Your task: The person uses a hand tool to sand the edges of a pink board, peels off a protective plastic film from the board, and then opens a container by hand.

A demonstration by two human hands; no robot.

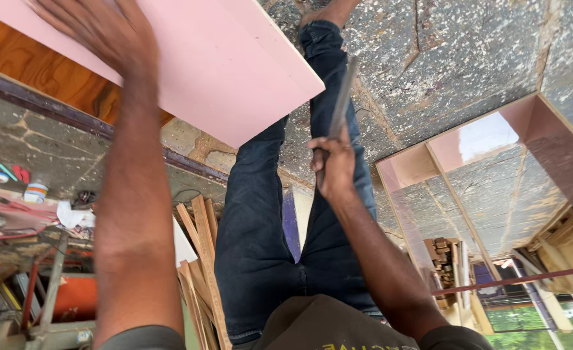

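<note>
Two bare forearms reach out from cam: left hand (95, 29) spread flat on pink board (234, 58) at top left, right hand (332, 168) closed round thin metal blade (341, 97) over jeans-clad legs (267, 227), stone floor (442, 58) beyond.

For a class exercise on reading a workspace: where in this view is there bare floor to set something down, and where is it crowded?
Bare patches: the speckled stone floor between the pink board and the open pink cabinet frame, and the cracked floor below the dark strip. Crowded: the wood offcuts beside the legs, and the tools and clutter at the view's left edge.
</note>
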